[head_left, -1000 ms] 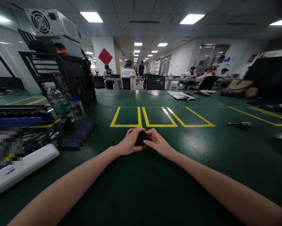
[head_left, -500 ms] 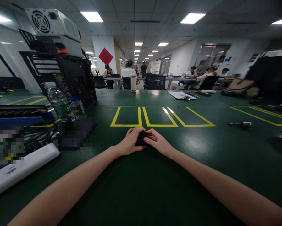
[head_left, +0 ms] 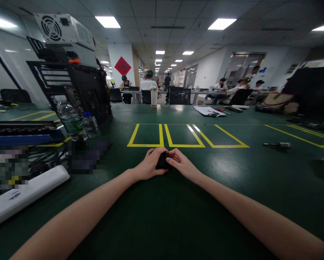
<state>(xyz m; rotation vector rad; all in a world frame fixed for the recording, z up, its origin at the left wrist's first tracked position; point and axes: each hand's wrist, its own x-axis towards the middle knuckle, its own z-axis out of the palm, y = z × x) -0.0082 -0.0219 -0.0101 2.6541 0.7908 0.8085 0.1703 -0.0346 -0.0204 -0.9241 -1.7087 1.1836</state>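
Note:
Between my two hands is a small, dark, rounded object (head_left: 162,161), too dim and too covered by fingers for its kind to show. My left hand (head_left: 151,164) is wrapped round its left side, thumb below and fingers over the top. From the right, my right hand (head_left: 180,161) closes on it with bent fingers and thumb at its edge. Both hands are low over the green tabletop (head_left: 162,216), just in front of the yellow tape outlines (head_left: 145,145).
On the left stand an opened computer case (head_left: 88,86), a water bottle (head_left: 71,121), a smaller bottle (head_left: 91,124) and a white power strip (head_left: 42,189). A screwdriver-like tool (head_left: 279,145) lies right. Farther back are a cup (head_left: 154,98) and a clipboard (head_left: 207,111). People sit beyond.
The whole view has shifted slightly, with the scene a little lower in the picture. Both hands keep nearly the same grip on the dark object.

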